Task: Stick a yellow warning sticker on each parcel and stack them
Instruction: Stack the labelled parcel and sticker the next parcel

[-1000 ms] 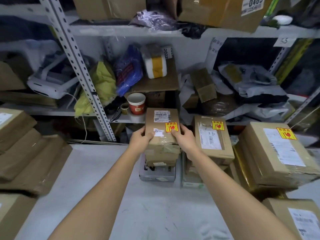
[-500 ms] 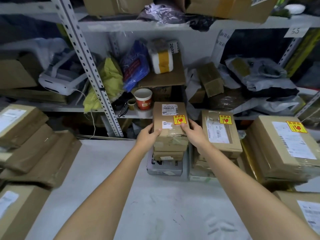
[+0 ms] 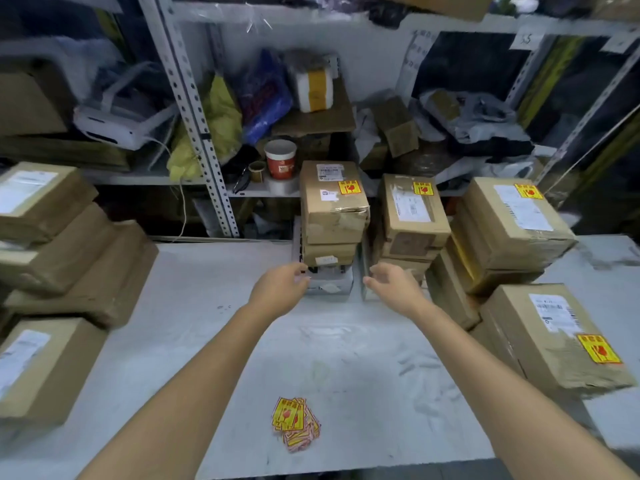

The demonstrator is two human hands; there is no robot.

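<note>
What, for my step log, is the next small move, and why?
Probably move the left hand to the unstickered parcel at left: it and the right hand are empty, the stacked parcel already bears its yellow sticker, spare stickers lie nearby.

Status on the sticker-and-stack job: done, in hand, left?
Done: four brown cardboard parcels, centre and right, carry yellow warning stickers. In hand: nothing; left hand and right hand hover open by the centre stack. Left: left-side brown parcels show no stickers; a pile of yellow stickers lies on the grey table.
</note>
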